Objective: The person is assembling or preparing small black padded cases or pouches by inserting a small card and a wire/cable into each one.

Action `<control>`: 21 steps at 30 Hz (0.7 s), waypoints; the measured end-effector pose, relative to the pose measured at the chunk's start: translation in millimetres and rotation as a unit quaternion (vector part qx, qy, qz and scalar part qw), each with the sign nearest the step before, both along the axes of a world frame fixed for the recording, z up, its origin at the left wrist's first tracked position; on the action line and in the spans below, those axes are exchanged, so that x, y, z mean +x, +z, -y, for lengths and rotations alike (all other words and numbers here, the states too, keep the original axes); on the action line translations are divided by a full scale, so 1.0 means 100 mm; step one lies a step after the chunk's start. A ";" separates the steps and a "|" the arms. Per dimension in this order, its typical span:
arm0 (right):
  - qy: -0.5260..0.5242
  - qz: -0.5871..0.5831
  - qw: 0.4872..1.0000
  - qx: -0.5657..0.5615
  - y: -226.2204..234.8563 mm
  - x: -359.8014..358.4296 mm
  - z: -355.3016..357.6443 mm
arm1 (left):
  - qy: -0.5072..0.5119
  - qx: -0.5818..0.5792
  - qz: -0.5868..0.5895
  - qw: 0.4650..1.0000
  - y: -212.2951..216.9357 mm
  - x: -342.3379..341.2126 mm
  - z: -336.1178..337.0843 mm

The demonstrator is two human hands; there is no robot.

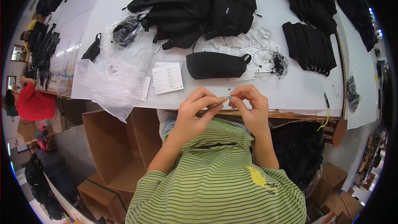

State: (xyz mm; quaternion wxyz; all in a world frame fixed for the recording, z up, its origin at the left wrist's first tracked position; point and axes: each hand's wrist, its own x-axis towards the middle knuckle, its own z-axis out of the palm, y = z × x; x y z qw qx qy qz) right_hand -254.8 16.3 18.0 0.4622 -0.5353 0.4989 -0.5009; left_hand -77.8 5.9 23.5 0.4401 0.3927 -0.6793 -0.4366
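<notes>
My left hand (195, 110) and my right hand (252, 107) meet at the table's near edge, fingertips almost touching. Both are closed in a pinch around something small and thin, too tiny to name. Just beyond them lies a black zip pouch (215, 65) with a loop handle at its right end. A tangle of thin black strings (278, 64) rests to the right of the pouch, partly over white printed labels (259, 39). Left of the pouch is a stack of white printed cards (168, 79).
Black bags (182, 12) are heaped at the back, with a clear plastic bag (110, 83) at left. Stacked black pouches (309, 47) and thread snips on a yellow cord (326, 99) lie right. An open cardboard box (110, 141) stands below the table. A person in red (36, 101) is far left.
</notes>
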 end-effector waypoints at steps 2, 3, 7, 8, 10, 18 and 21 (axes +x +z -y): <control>0.013 -0.021 1.000 -0.015 0.03 -0.05 0.01 | -0.053 0.065 -0.077 0.994 -0.08 0.07 0.05; 0.024 -0.045 0.998 -0.028 0.04 -0.07 0.00 | -0.106 0.132 -0.155 0.973 -0.13 0.11 0.07; 0.013 -0.075 0.996 -0.054 0.04 -0.07 0.03 | -0.134 0.265 -0.161 0.941 -0.18 0.07 0.17; 0.034 -0.073 0.996 -0.039 0.03 -0.06 0.03 | -0.115 0.269 -0.145 0.945 -0.16 0.02 0.15; 0.048 -0.060 0.997 -0.018 -0.01 -0.07 0.04 | -0.096 0.261 -0.112 0.954 -0.16 -0.03 0.17; 0.094 0.166 0.975 0.111 -0.16 -0.31 0.05 | -0.082 0.153 -0.037 0.984 -0.14 -0.28 0.26; 0.076 0.179 0.968 0.160 -0.08 -0.39 0.09 | -0.071 0.166 -0.065 0.982 -0.10 -0.46 0.43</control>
